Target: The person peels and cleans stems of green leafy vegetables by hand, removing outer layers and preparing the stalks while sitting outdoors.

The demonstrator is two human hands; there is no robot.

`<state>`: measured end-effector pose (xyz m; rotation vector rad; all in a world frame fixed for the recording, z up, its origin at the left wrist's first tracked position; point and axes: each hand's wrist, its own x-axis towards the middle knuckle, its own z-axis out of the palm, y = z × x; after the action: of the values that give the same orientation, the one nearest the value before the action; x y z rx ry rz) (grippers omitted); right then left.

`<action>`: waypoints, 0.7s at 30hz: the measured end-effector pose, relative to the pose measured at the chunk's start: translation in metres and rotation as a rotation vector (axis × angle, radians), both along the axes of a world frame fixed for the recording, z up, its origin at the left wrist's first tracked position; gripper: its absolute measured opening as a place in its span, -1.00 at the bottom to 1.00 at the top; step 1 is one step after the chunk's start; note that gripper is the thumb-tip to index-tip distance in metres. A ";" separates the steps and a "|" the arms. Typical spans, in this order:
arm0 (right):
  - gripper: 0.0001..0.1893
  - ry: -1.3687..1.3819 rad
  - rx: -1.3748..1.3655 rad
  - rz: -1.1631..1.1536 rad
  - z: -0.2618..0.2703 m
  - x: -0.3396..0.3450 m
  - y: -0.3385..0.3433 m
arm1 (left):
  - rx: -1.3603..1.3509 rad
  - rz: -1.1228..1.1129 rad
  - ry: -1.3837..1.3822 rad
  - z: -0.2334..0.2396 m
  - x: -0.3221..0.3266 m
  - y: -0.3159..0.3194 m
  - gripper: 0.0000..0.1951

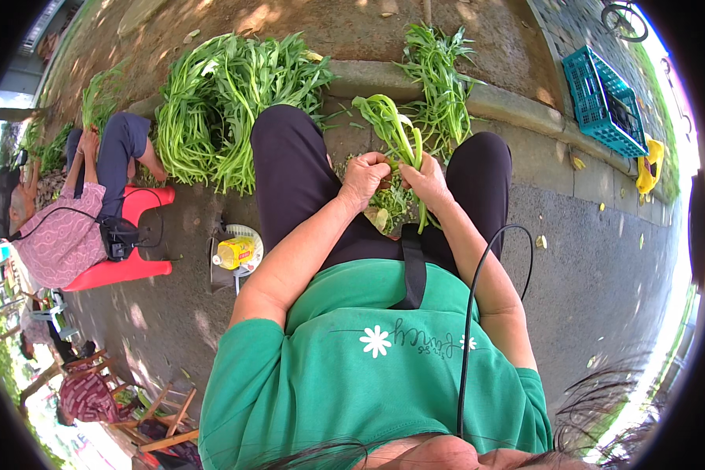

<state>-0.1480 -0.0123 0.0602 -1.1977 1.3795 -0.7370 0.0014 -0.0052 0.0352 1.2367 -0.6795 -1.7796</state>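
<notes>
Between my knees, my right hand (424, 176) grips a small bunch of leafy green stems (395, 126), which looks like water spinach; its stalk ends hang down below the hand. My left hand (365, 176) is at the near side of the same bunch, thumb and fingers pinched together by a stalk. Below both hands lie loose leaf scraps (395, 205). A large heap of long-stemmed greens (235, 111) rests on the ground beyond my left knee. A smaller pile of the greens (440, 82) lies across the stone curb, beyond the hands.
A co-worker (64, 229) sits at left on a red plastic stool (123, 273), holding greens. A yellow-labelled bottle (235, 252) lies on a white basket (252, 267) beside my left leg. At right stand a teal plastic crate (605, 106) and a yellow bag (650, 164). A black cable crosses my right arm.
</notes>
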 end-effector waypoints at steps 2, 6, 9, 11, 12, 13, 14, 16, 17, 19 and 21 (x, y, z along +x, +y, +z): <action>-0.85 -0.012 0.006 -0.006 0.001 0.000 0.000 | 0.064 0.013 0.033 0.000 0.001 0.000 -0.95; -0.85 -0.059 0.017 -0.037 -0.002 0.001 0.000 | 0.076 -0.031 -0.021 -0.007 0.004 -0.001 -0.95; -0.87 -0.058 0.030 -0.069 -0.002 -0.002 -0.002 | 0.049 -0.063 -0.082 -0.009 0.004 -0.001 -0.95; -0.88 -0.076 0.045 -0.095 -0.002 -0.002 -0.002 | 0.004 -0.067 -0.135 -0.011 0.004 0.001 -0.95; -0.89 -0.095 0.053 -0.114 -0.002 -0.003 -0.003 | -0.028 -0.062 -0.170 -0.011 0.003 0.002 -0.95; -0.90 -0.114 0.062 -0.132 -0.002 -0.005 -0.003 | -0.060 -0.057 -0.204 -0.012 0.002 0.002 -0.95; -0.92 -0.131 0.067 -0.141 -0.004 -0.006 -0.004 | -0.085 -0.086 -0.232 -0.016 0.003 0.002 -0.94; -0.92 -0.137 0.070 -0.146 0.000 -0.005 -0.004 | -0.136 -0.142 -0.292 -0.024 0.007 0.000 -0.93; -0.92 -0.140 0.071 -0.149 0.002 -0.004 -0.004 | -0.117 -0.142 -0.307 -0.028 0.006 0.000 -0.93; -0.92 -0.145 0.072 -0.153 0.002 -0.005 -0.004 | -0.077 -0.148 -0.335 -0.027 0.002 0.001 -0.90; -0.91 -0.148 0.072 -0.153 0.002 -0.006 -0.004 | -0.162 -0.243 -0.495 -0.034 0.004 0.000 -0.89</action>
<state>-0.1535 -0.0162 0.0624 -0.9691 1.3730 -0.8586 0.0051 -0.0048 0.0011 1.5481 -1.2761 -1.5713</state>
